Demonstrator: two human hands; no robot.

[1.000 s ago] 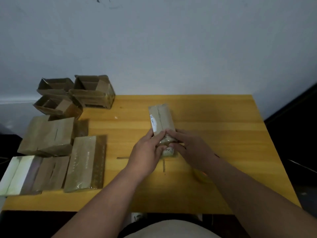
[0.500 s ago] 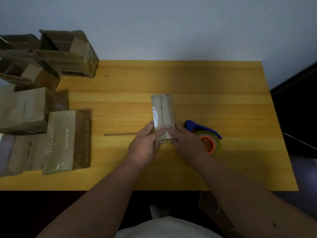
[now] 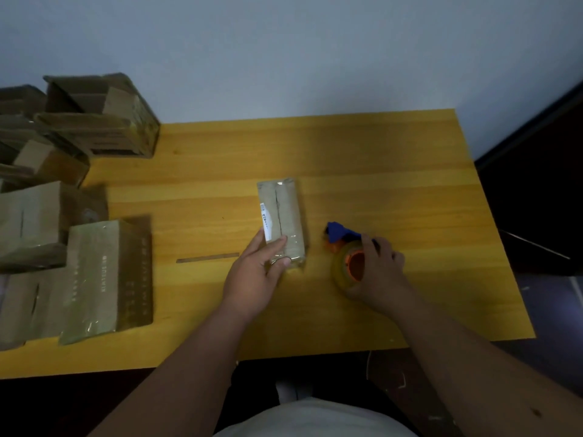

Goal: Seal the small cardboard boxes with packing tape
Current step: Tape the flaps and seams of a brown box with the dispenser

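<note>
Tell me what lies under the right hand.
The right hand covers a tape dispenser: its clear roll, orange core and blue end show. The handle and whatever is beneath the palm are hidden.

Single head-worn view, looking forward and steeply down over the yellow table (image 3: 362, 159); both forearms enter from the bottom edge, wall beyond the hands, wide-angle, close range.

box (image 3: 284, 216): cardboard, glossy tape | table (image 3: 378, 171): smooth wood | dispenser (image 3: 339, 233): plastic
</note>
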